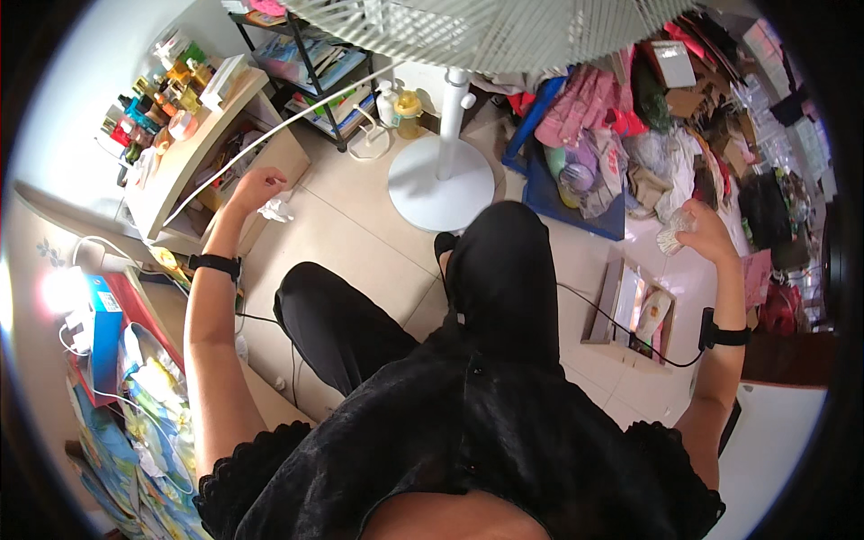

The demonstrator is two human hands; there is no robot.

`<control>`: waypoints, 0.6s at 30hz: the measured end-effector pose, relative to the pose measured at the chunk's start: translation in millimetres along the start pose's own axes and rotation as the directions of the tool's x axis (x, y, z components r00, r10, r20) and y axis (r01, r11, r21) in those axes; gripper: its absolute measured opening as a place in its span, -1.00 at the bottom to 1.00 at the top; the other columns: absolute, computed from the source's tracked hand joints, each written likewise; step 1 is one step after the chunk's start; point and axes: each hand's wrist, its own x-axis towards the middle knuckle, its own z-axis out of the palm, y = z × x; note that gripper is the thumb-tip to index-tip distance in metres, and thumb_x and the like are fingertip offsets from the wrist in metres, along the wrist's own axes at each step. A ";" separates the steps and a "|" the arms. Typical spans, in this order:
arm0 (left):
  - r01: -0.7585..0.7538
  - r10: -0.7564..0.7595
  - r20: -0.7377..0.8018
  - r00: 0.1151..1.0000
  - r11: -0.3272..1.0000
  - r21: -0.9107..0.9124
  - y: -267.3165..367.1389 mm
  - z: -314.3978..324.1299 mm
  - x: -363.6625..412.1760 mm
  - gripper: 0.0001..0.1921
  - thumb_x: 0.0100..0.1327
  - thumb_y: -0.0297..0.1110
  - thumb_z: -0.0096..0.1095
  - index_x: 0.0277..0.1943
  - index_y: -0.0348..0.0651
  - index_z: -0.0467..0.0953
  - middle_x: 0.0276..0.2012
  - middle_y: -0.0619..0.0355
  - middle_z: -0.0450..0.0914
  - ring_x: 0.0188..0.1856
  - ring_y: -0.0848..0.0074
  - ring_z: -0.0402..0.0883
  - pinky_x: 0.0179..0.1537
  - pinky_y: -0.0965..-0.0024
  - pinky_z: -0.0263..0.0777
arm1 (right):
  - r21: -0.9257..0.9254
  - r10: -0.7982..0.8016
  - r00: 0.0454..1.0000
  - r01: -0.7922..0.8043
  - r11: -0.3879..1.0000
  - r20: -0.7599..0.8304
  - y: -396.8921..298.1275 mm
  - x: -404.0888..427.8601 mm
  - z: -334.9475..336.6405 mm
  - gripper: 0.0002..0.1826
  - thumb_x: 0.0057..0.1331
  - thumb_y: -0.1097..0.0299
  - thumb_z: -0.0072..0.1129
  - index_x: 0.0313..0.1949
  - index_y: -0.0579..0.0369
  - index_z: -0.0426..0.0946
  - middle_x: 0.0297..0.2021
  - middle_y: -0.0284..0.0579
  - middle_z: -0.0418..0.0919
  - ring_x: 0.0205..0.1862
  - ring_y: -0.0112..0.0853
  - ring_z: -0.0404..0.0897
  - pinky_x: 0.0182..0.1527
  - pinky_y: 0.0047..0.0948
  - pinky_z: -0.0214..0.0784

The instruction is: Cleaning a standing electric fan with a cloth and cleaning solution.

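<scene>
My right hand [710,233] is closed around a clear container of cotton swabs [672,235], held out at the right over the floor. At the left, my left hand [258,189] is raised with bent fingers near the front of a wooden cabinet [196,128]; whether something small is between its fingertips cannot be told. A crumpled white tissue [277,210] lies just below that hand. Below my right hand, an open drawer-like box [611,304] on the floor holds papers and packets.
A white fan base [442,183] stands ahead on the tiles, its grille overhead. Cosmetic bottles [172,88] crowd the cabinet top. Bags and clothes are piled on a blue platform [574,212] at the right. A black cable [594,307] runs across the floor.
</scene>
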 end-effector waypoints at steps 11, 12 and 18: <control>0.048 -0.042 0.078 0.996 0.997 -0.068 -34.4 66.9 -5.1 -0.76 0.06 -0.28 0.23 -0.19 -0.11 0.61 -0.38 0.06 0.63 -0.31 0.37 0.60 -0.22 0.34 0.46 | -0.218 -0.062 0.967 0.118 0.969 0.248 -77.5 96.5 15.1 -0.44 -0.15 0.24 0.31 -0.12 0.19 0.42 -0.22 0.06 0.53 -0.15 -0.10 0.53 -0.08 -0.29 0.37; 0.029 -0.024 0.057 0.998 0.997 -0.077 -41.0 75.3 -9.2 -0.76 0.06 -0.28 0.24 -0.19 -0.11 0.61 -0.38 0.05 0.63 -0.32 0.36 0.60 -0.22 0.34 0.47 | -0.222 -0.095 0.956 0.160 0.962 0.277 -80.4 103.2 21.8 -0.44 -0.14 0.24 0.30 -0.12 0.20 0.42 -0.21 0.07 0.53 -0.14 -0.09 0.53 -0.08 -0.28 0.37; 0.014 -0.016 -0.009 1.000 0.980 -0.199 -34.1 113.8 -40.3 -0.78 0.09 -0.37 0.24 -0.16 -0.12 0.58 -0.40 0.05 0.62 -0.34 0.41 0.60 -0.28 0.36 0.45 | -0.224 -0.130 0.926 0.219 0.950 0.353 -89.4 84.3 14.5 -0.51 -0.11 0.29 0.30 -0.15 0.16 0.43 -0.30 -0.03 0.53 -0.23 -0.26 0.53 -0.16 -0.35 0.36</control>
